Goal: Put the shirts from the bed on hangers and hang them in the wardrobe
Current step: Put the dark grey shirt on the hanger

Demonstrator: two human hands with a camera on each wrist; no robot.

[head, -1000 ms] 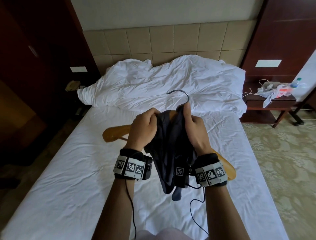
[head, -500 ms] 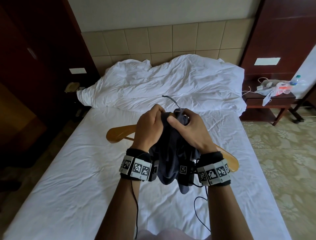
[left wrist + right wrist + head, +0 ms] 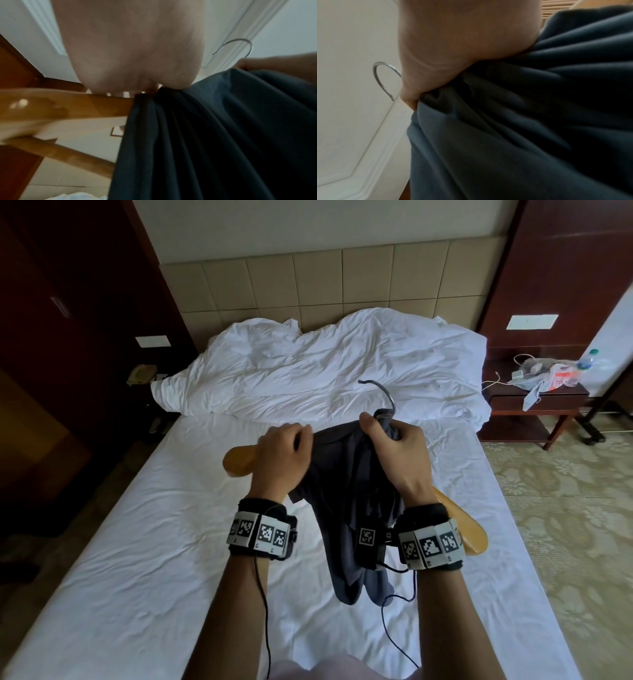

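A dark grey shirt (image 3: 346, 491) hangs bunched over a wooden hanger (image 3: 239, 462) that I hold above the white bed (image 3: 137, 542). My left hand (image 3: 286, 453) grips the shirt's edge over the hanger's left arm (image 3: 68, 106). My right hand (image 3: 397, 446) grips the gathered cloth (image 3: 522, 121) at the neck, just below the metal hook (image 3: 380, 392). The hanger's right end (image 3: 469, 529) pokes out past my right wrist. The hook (image 3: 240, 46) also shows in the left wrist view, and the hook (image 3: 382, 78) in the right wrist view.
A crumpled white duvet (image 3: 325, 364) lies at the head of the bed. To the right, a nightstand (image 3: 537, 405) carries bags, cables and a bottle. Dark wood panels (image 3: 68, 337) stand to the left, and patterned carpet (image 3: 565, 508) runs along the right.
My hands have drawn apart: the left has pulled the shirt leftward along the hanger arm, the right has shifted right and up at the neck. More cloth now spreads over the hanger.
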